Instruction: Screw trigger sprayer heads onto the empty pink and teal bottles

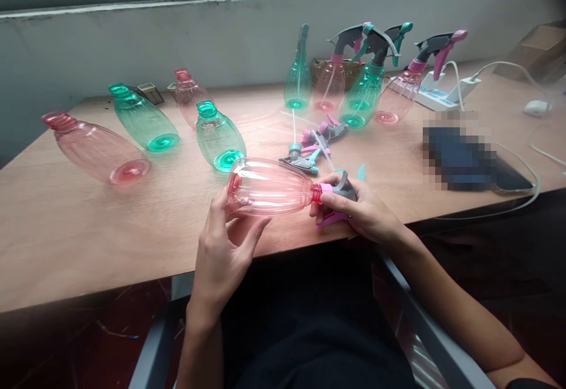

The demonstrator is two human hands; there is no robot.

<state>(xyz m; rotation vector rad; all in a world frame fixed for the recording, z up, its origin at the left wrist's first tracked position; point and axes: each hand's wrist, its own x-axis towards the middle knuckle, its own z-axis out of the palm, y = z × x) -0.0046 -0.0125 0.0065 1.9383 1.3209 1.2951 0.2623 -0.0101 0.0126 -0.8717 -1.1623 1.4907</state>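
Observation:
A clear pink spray bottle [272,187] lies sideways in the air above the table's front edge, its neck to the right. My left hand [227,247] grips its base end, thumb below and fingers behind. At the neck, my right hand [354,203] is closed around a grey and pink trigger sprayer head [342,187], whose pink collar meets the bottle's red threads. Whether the collar is fully seated I cannot tell. Just beyond lie loose sprayer heads, among them a grey and teal one [300,158] and a pink and grey one [329,131].
Open-necked bottles stand at the left, pink [99,150] and green [221,135]. Several bottles with sprayers, including a green one [362,94], stand at the back. A power strip [440,95], a blurred dark phone-like object [464,159] and white cables are at the right.

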